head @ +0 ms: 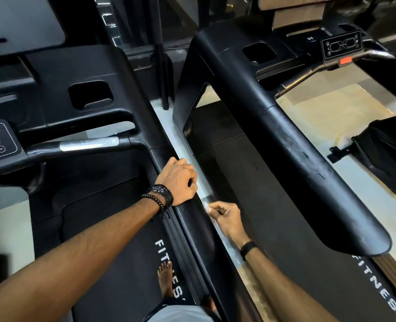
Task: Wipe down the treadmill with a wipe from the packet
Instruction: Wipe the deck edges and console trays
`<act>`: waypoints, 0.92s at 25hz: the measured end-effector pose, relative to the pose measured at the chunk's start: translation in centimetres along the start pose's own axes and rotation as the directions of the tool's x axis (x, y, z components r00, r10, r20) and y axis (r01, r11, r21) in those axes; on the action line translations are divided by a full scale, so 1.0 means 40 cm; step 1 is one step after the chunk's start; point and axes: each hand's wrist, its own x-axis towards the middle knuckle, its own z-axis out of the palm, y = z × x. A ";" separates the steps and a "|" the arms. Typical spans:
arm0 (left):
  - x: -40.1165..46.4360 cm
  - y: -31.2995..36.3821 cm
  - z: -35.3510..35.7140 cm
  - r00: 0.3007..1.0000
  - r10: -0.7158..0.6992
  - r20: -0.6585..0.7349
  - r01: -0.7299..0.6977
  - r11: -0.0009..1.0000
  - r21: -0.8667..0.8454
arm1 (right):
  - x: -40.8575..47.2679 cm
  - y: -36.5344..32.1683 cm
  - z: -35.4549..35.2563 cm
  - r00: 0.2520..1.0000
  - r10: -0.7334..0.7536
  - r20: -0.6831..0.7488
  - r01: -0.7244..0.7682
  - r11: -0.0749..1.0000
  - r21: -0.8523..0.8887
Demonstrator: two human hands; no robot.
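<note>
Left hand: I am gripping the treadmill's black side rail, fingers curled over it. Right hand: I am pinching a small white wipe just beside that rail, above the floor gap.

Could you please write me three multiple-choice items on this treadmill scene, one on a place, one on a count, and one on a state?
1. Where does the left hand rest?
A. on the side rail of the treadmill
B. on the control panel
C. on the floor

2. How many bare feet show on the belt?
A. none
B. one
C. three

3. What is the right hand doing?
A. hanging open
B. pinching a small white piece
C. gripping the metal handlebar

Answers: 1 A, its fingers curl over the rail's edge; 2 B, one bare foot stands beside the white lettering; 3 B, its fingertips close on the white bit beside the rail.
</note>
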 end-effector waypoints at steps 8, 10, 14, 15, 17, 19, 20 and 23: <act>0.000 0.001 0.004 1.000 -0.007 0.005 0.007 1.000 -0.012 | 0.002 -0.023 -0.007 1.000 -0.011 -0.004 0.011 1.000 0.015; 0.001 -0.001 0.002 1.000 -0.003 0.006 0.003 1.000 -0.018 | -0.018 0.017 -0.013 0.999 0.040 0.006 -0.040 0.999 -0.014; 0.000 0.000 -0.002 1.000 0.004 0.019 -0.003 1.000 -0.020 | 0.071 -0.016 0.027 0.997 0.077 0.003 -0.076 0.996 -0.051; -0.002 0.003 -0.005 1.000 -0.001 0.016 0.001 1.000 -0.023 | 0.089 -0.040 0.037 0.999 0.052 -0.002 -0.052 0.999 -0.018; 0.000 0.008 -0.010 1.000 -0.003 0.013 0.004 1.000 -0.021 | 0.086 -0.071 0.034 1.000 -0.003 -0.028 0.003 0.999 0.032; -0.001 0.004 -0.006 1.000 -0.011 0.015 0.011 1.000 -0.029 | 0.037 -0.051 0.006 0.999 -0.031 -0.020 0.032 0.999 0.041; 0.000 0.001 -0.003 1.000 -0.013 0.006 0.014 0.999 -0.034 | 0.006 -0.028 -0.010 1.000 -0.030 -0.006 0.030 0.999 0.011; 0.000 -0.008 0.002 1.000 0.002 -0.003 -0.002 0.999 -0.043 | -0.019 0.012 -0.014 1.000 0.007 0.000 -0.007 0.997 -0.078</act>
